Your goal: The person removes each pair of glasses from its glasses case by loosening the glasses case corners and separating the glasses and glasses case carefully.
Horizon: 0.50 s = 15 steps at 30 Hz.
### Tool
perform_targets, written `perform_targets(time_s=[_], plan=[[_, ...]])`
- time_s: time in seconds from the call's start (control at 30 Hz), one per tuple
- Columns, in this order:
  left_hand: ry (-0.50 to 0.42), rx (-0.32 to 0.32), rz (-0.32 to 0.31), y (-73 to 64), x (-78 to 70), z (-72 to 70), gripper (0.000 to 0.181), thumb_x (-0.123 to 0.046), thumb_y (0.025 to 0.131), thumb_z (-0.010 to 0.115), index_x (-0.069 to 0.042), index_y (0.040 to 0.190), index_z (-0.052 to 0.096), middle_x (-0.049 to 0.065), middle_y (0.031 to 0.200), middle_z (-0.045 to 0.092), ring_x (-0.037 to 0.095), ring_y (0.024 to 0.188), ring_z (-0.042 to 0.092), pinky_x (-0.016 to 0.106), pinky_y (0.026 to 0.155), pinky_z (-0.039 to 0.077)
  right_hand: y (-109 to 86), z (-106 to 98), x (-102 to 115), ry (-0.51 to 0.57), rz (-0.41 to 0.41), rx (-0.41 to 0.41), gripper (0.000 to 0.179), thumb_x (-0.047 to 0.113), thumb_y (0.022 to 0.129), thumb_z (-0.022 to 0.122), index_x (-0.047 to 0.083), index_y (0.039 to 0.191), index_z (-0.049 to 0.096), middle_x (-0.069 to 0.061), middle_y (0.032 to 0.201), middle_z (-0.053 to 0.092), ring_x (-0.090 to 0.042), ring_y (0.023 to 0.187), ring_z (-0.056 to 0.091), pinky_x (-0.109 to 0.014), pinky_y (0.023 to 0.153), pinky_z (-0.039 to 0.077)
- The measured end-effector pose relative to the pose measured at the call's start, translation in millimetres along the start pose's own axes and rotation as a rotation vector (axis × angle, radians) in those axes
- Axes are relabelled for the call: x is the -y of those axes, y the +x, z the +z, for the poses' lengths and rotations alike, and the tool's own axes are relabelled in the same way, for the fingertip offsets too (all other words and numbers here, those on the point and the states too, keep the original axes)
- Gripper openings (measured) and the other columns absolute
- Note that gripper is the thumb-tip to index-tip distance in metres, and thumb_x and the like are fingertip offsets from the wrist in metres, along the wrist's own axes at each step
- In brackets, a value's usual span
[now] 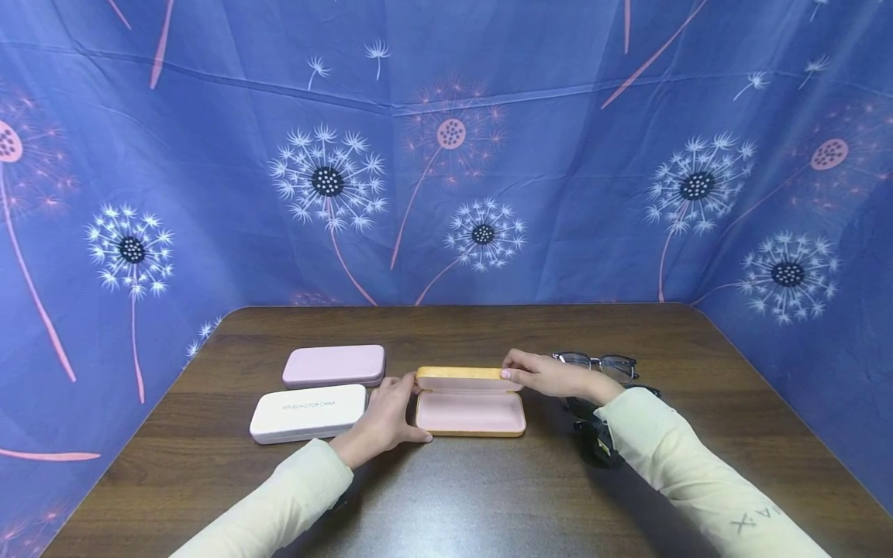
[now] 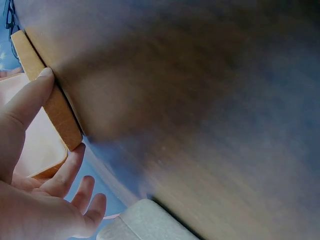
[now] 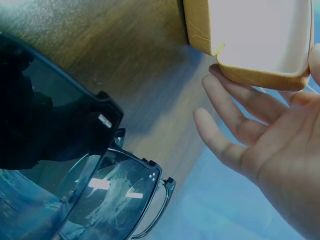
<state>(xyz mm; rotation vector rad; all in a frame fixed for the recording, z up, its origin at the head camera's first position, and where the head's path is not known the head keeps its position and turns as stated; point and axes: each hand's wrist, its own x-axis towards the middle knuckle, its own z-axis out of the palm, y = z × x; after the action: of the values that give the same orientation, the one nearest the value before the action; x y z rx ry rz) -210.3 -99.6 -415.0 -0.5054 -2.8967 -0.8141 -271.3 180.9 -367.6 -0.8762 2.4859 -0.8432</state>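
Observation:
An orange glasses case (image 1: 470, 412) with a pale pink lining lies open on the table, its lid raised at the back. My left hand (image 1: 382, 418) holds the base at its left end. In the left wrist view the thumb (image 2: 32, 97) presses the orange front side and the index fingertip touches the corner. At the lid's right end my right hand (image 1: 547, 377) grips the edge, thumb on the rim. The right wrist view shows fingers (image 3: 240, 107) behind and below the lid (image 3: 265, 77). The case's lined inside holds nothing.
Left of the left hand lie a closed white glasses case (image 1: 307, 415) and, behind it, a closed pink one (image 1: 335, 364). Clear-lens glasses (image 1: 617, 368) and dark sunglasses (image 1: 598, 446) lie near the right forearm, partly hidden by it. A blue patterned cloth (image 1: 558, 170) hangs behind the table.

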Motion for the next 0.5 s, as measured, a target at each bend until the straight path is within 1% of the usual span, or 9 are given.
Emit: perform_targets(time_s=[0.07,0.2,0.33,0.5], plan=[[0.002,-0.006,0.013,-0.3,0.5,0.0,0.084,-0.025,0.051,0.088,0.002,0.12,0.047,0.007,0.103,0.062,0.032,0.109,0.047,0.05,0.094,0.036,0.6,-0.4,-0.4,0.014,0.02,0.017,0.03,0.034,0.097,0.04,0.008,0.108,0.048,-0.014,0.103,0.059,-0.026,0.095,0.056,-0.034,0.077,0.045],[-0.007,-0.006,0.027,-1.0,0.7,-0.3,0.082,-0.025,0.052,0.088,0.0,0.119,0.047,0.007,0.103,0.062,0.031,0.108,0.047,0.049,0.093,0.036,1.2,-0.7,-0.1,0.029,0.028,0.041,0.03,0.035,0.097,0.039,0.009,0.108,0.047,-0.013,0.104,0.057,-0.025,0.095,0.055,-0.035,0.079,0.044],[-0.005,-0.007,0.035,-1.1,0.8,-0.3,0.08,-0.026,0.053,0.087,-0.001,0.118,0.047,0.006,0.103,0.062,0.03,0.108,0.047,0.049,0.092,0.036,0.9,-0.1,0.6,0.024,0.004,0.052,0.033,0.034,0.097,0.038,0.006,0.113,0.048,-0.014,0.107,0.059,-0.026,0.1,0.056,-0.039,0.084,0.045],[-0.002,-0.014,0.04,-1.4,1.1,0.4,0.079,-0.025,0.053,0.087,0.0,0.117,0.048,0.006,0.102,0.062,0.029,0.108,0.048,0.049,0.093,0.036,0.7,0.3,1.7,-0.017,-0.055,0.066,0.041,0.03,0.098,0.037,0.0,0.123,0.05,-0.016,0.115,0.06,-0.028,0.107,0.056,-0.046,0.092,0.044]])
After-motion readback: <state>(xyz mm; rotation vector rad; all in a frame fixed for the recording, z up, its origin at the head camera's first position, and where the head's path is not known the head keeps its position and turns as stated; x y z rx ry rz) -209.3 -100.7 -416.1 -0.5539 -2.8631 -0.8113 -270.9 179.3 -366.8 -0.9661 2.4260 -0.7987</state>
